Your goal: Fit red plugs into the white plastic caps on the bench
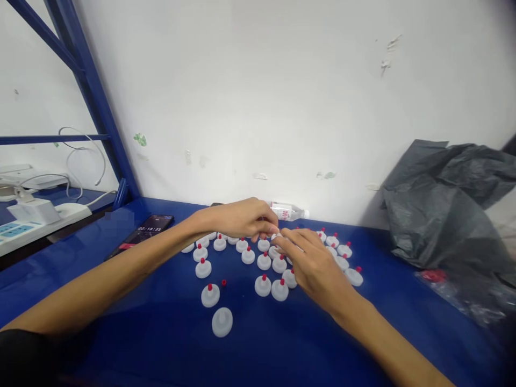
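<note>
My left hand and my right hand meet at the fingertips over a group of white lids. Both are closed in a pinch on a white lid, mostly covered by the fingers. Below them stand several round white lids with spouts, most wearing a small red cap, such as the front lid. Nearer to me lies a bare white lid with no red on its spout. A loose red cap rests beside another capped lid. My right forearm and hand hide part of the group.
A clear plastic bottle lies against the wall behind my hands. To the left, a phone displays a timer, near a white power strip and a blue frame. A dark plastic bag slumps at the right.
</note>
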The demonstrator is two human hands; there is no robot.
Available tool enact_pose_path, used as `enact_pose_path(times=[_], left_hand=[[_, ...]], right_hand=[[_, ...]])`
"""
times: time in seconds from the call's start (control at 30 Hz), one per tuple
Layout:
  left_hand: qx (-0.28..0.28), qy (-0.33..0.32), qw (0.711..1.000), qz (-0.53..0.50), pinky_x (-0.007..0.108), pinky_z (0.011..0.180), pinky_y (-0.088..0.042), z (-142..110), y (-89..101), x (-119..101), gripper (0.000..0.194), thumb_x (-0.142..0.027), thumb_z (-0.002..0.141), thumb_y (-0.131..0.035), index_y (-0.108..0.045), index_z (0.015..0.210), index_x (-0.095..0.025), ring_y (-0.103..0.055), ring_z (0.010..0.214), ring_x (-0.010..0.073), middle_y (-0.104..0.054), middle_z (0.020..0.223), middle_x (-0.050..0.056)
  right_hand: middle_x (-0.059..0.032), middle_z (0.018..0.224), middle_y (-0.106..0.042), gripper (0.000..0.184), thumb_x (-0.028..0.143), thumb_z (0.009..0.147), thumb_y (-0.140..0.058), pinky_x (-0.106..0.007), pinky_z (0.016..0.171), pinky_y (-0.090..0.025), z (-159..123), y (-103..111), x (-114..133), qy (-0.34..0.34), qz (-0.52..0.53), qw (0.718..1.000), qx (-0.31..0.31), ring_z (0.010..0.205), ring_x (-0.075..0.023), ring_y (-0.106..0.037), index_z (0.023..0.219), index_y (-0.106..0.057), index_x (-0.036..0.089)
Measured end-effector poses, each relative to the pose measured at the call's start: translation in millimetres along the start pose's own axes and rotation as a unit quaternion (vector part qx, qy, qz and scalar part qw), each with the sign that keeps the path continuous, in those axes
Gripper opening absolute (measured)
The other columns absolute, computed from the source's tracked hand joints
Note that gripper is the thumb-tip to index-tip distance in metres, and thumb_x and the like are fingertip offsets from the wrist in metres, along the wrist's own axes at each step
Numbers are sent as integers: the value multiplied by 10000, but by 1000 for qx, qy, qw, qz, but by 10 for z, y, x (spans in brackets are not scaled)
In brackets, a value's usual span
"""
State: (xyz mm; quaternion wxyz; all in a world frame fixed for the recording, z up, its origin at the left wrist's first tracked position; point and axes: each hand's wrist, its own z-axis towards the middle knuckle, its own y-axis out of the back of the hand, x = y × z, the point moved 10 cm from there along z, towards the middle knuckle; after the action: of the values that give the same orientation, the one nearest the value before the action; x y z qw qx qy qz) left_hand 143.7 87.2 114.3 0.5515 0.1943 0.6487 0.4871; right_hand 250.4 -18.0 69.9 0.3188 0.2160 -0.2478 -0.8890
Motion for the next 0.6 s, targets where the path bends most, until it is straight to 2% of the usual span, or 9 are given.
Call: enact_pose_path(times=[0.17, 0.23, 0.33, 0.47, 0.6], left_hand=[[14, 24, 999, 27, 311, 694, -469, 44, -102, 70, 322, -159, 1096, -686, -770, 789, -208, -674, 668, 184, -792, 733, 27], [32, 41, 998, 27, 313, 718, -477, 19, -104, 69, 324, -178, 1111, -684, -809, 813, -188, -685, 703, 184, -813, 774, 42], [72, 68, 995, 13, 297, 742, -498, -91, -38, 41, 328, -230, 1140, -711, -876, 865, -161, -695, 757, 181, -811, 811, 42], [142, 165, 975, 34, 274, 686, -473, -327, 52, 162, 268, -206, 1080, -752, -886, 850, -173, -657, 716, 174, -764, 741, 5], [168, 285, 935, 125, 300, 659, -427, -473, 60, 374, 279, -128, 967, -790, -777, 699, -202, -602, 667, 180, -741, 672, -5]], right_hand=[[-102, 1298, -993, 655, -149, 968, -547, -444, 961, -789, -1, -54, 46, 12, -10, 1000, 23, 1103, -287, -902, 1371, -904, 223], [-88, 1285, -1000, 550, -102, 1035, -611, -435, 943, -781, 17, -82, 71, 0, 14, 1000, 28, 1092, -284, -916, 1347, -906, 242], [-64, 1263, -1008, 313, 65, 1156, -755, -432, 932, -772, 65, -90, 136, -25, 39, 999, 23, 1042, -275, -938, 1335, -914, 267], [-88, 1322, -997, 269, 208, 1207, -789, -463, 950, -782, 117, -27, 224, -41, 27, 999, 3, 1115, -296, -961, 1445, -901, 267], [-55, 1210, -980, 242, 181, 1198, -748, -443, 946, -779, 131, 53, 329, -14, 62, 998, -18, 1069, -262, -950, 1344, -899, 299]])
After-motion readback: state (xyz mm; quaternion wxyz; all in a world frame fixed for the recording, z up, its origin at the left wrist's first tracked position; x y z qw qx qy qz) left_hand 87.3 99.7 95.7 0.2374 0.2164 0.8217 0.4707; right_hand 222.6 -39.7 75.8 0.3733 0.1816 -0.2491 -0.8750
